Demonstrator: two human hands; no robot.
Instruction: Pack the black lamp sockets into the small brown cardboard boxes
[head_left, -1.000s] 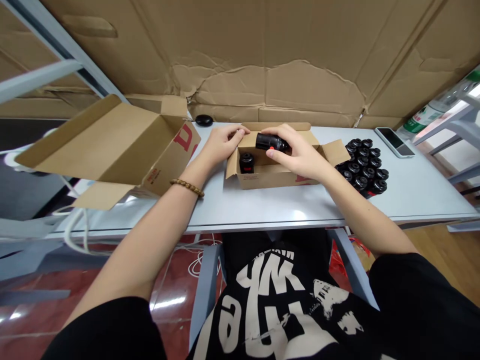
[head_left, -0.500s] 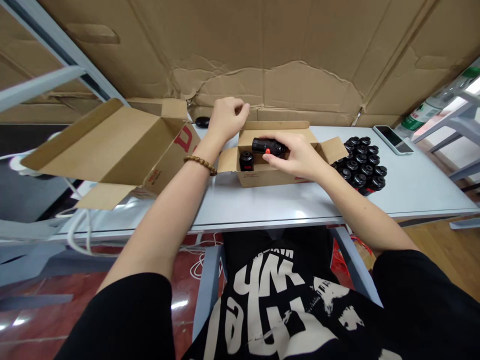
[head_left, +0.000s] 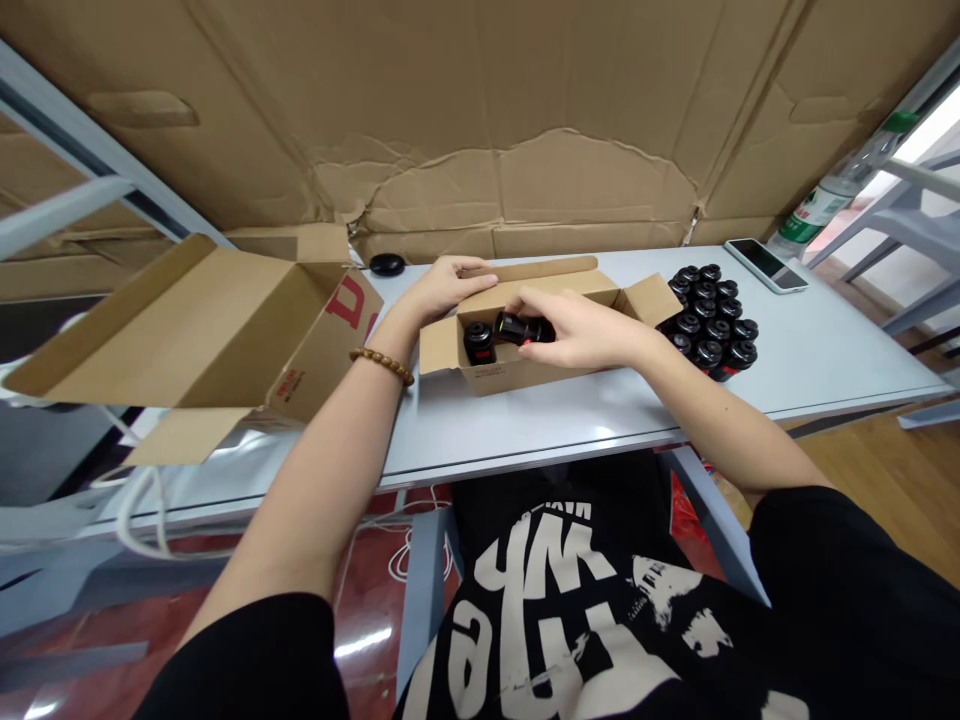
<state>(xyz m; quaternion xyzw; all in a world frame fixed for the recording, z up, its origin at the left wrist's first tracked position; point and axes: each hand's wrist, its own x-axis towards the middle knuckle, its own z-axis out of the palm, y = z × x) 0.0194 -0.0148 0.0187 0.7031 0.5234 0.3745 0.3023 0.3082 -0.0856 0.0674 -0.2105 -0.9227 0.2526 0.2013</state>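
Note:
A small black flashlight (head_left: 511, 328) with a red button lies tilted over the small cardboard box (head_left: 517, 378), its head end toward the left. My right hand (head_left: 570, 325) is closed around its other end, partly inside the box. Upright in the box's left end stands another black flashlight (head_left: 478, 345). My left hand (head_left: 448, 285) holds the box's back left corner, fingers against the raised back flap; the exact grip is partly hidden. To the right, several more black flashlights (head_left: 705, 320) stand upright in a tight group on the table.
A larger open carton (head_left: 247, 330) with red print lies on its side at the left. A phone (head_left: 766, 265) and a plastic bottle (head_left: 814, 210) are at the back right. A round black object (head_left: 387, 264) sits behind my left hand. A cardboard wall (head_left: 487, 100) borders the table (head_left: 600, 410).
My left hand has come down from above the table onto the box's back corner. My right hand has lowered the flashlight slightly into the box. The view has shifted a little.

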